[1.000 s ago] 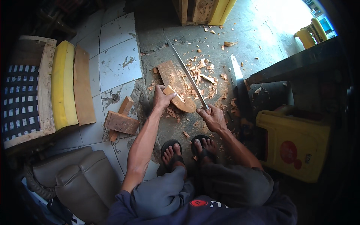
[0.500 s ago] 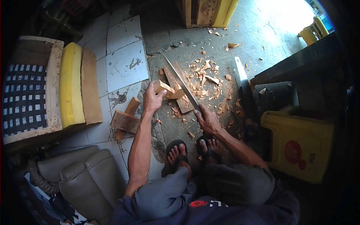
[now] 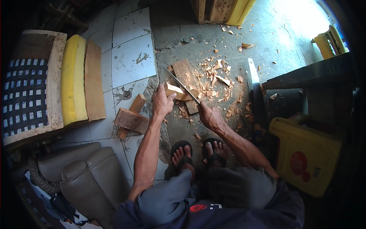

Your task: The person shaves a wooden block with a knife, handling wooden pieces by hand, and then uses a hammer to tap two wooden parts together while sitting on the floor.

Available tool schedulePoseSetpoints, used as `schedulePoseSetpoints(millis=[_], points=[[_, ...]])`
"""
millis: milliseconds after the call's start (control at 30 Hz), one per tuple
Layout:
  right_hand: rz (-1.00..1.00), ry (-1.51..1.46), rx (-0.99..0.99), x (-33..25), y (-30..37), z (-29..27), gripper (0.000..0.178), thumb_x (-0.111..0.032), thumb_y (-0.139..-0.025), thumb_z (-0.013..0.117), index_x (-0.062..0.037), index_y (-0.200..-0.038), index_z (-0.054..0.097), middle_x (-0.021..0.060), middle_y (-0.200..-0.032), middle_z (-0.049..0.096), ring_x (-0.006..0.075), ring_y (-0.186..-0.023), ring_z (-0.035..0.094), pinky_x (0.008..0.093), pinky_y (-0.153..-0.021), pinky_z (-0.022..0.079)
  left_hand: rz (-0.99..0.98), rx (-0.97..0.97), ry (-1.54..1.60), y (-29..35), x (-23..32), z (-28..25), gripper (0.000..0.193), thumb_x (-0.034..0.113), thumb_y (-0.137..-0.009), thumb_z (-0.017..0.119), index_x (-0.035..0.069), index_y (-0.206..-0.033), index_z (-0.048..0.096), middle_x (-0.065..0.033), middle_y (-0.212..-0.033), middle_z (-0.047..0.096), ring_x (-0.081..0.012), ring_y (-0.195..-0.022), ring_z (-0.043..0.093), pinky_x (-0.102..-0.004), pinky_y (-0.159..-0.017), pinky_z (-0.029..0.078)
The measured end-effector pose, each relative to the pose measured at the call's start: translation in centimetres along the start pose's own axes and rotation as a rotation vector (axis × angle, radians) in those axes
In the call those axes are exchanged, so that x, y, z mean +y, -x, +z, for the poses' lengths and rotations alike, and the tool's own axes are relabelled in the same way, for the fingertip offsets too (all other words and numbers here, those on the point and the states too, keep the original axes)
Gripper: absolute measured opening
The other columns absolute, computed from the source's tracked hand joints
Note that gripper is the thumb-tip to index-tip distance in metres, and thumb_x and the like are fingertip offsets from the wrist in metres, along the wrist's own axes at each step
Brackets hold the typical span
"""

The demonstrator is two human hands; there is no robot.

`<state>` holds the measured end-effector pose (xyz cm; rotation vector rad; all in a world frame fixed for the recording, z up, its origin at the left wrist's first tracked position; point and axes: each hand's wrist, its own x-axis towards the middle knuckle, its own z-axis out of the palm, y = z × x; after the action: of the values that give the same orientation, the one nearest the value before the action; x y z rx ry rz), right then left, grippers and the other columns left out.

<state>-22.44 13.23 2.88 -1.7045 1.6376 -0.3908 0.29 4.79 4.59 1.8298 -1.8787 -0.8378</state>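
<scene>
My left hand (image 3: 162,102) is closed round one end of a short pale wooden block (image 3: 174,91). The block's far end rests over a flat wooden board (image 3: 183,70) on the floor. My right hand (image 3: 211,116) grips a long machete (image 3: 177,81), its handle hidden in my fist. The blade slants up and left, crossing the block near its cut end and passing over the board; whether the edge touches the wood I cannot tell. Wood chips (image 3: 211,92) lie scattered to the right of the board.
Two crossed wood offcuts (image 3: 131,120) lie left of my left forearm. A handsaw (image 3: 254,82) lies on the floor at right, near a yellow crate (image 3: 305,154). Foam-padded wooden frames (image 3: 74,78) and grey cushions (image 3: 95,171) stand at left. My sandalled feet are close below.
The machete blade has come down and to the left, nearer the block, and lies flatter across it. My left hand keeps its hold. The whole view has shifted slightly.
</scene>
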Motion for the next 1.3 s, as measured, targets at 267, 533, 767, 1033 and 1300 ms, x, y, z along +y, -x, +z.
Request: schedulePoseSetpoints(millis=[267, 533, 767, 1033, 1300], points=[[-0.206, -0.121, 0.304, -4.1, 0.0, -2.4, 0.020, -0.021, -0.103, 0.054, -0.0031, -0.099, 0.049, 0.0232, -0.061, 0.059, 0.0444, -0.052, 0.060, 0.0509, -0.047, 0.044, -0.117, 0.026, 0.105, 0.1, -0.7, 0.5, 0.049, 0.016, -0.087, 0.078, 0.000, -0.126, 0.054, -0.0252, -0.121, 0.068, -0.0400, -0.114, 0.066, -0.0440, -0.097, 0.050], [-0.001, -0.096, 0.006, -1.5, -1.3, -0.5, 0.023, -0.025, -0.105, 0.050, -0.0029, -0.098, 0.050, 0.0243, -0.061, 0.059, 0.0461, -0.061, 0.064, 0.0537, -0.054, 0.047, -0.130, 0.001, 0.073, 0.6, 0.5, -0.4, 0.054, 0.016, -0.087, 0.077, -0.005, -0.129, 0.051, -0.0282, -0.124, 0.065, -0.0424, -0.118, 0.064, -0.0449, -0.100, 0.049], [-0.131, 0.019, 0.160, -1.3, -1.0, -0.9, 0.021, -0.025, -0.105, 0.050, -0.0050, -0.104, 0.054, 0.0231, -0.057, 0.056, 0.0471, -0.054, 0.060, 0.0524, -0.049, 0.046, -0.122, 0.041, 0.070, 0.8, -0.5, 0.2, 0.051, 0.018, -0.087, 0.077, -0.005, -0.126, 0.052, -0.0262, -0.116, 0.069, -0.0418, -0.111, 0.067, -0.0450, -0.094, 0.052], [-0.201, -0.020, 0.204, -3.8, -0.8, -2.4, 0.018, -0.024, -0.105, 0.052, -0.0059, -0.105, 0.054, 0.0213, -0.060, 0.057, 0.0375, -0.050, 0.061, 0.0470, -0.047, 0.046, -0.147, 0.019, 0.033, -0.4, 0.0, -0.4, 0.055, 0.018, -0.087, 0.077, -0.004, -0.129, 0.050, -0.0290, -0.117, 0.067, -0.0459, -0.110, 0.066, -0.0487, -0.094, 0.052], [-0.005, 0.090, -0.087, -0.3, -1.6, -1.5, 0.022, -0.028, -0.105, 0.050, -0.0067, -0.099, 0.053, 0.0188, -0.061, 0.058, 0.0338, -0.046, 0.056, 0.0493, -0.047, 0.044, -0.092, 0.010, -0.012, 0.6, 0.4, 0.0, 0.053, 0.016, -0.086, 0.078, -0.005, -0.126, 0.050, -0.0297, -0.119, 0.065, -0.0455, -0.111, 0.065, -0.0478, -0.096, 0.051]])
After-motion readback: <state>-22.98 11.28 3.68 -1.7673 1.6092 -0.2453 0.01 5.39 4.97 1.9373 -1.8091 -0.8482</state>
